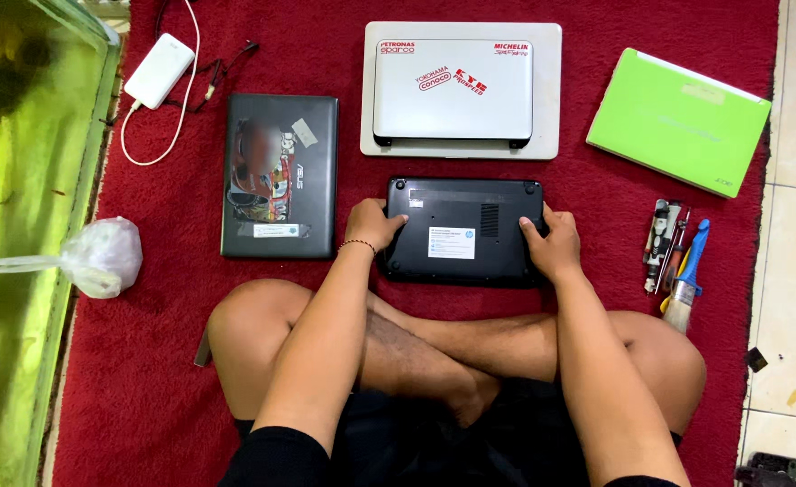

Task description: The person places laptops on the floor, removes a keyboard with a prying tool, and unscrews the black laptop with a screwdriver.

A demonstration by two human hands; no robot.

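Note:
A small black laptop [464,230] lies upside down on the red carpet [145,361] in front of my crossed legs, its underside with a white label facing up. My left hand [372,225] grips its left edge, a thin bracelet on the wrist. My right hand [553,242] grips its right edge, thumb on the bottom panel.
A dark grey laptop [279,176] lies to the left. A white laptop with stickers [453,88] rests on a bigger white one [549,90] behind. A green laptop [677,120] is at right, with a brush [686,280] and small tools [661,236]. A power bank [159,70], plastic bag [102,257] and fish tank [19,180] are at left.

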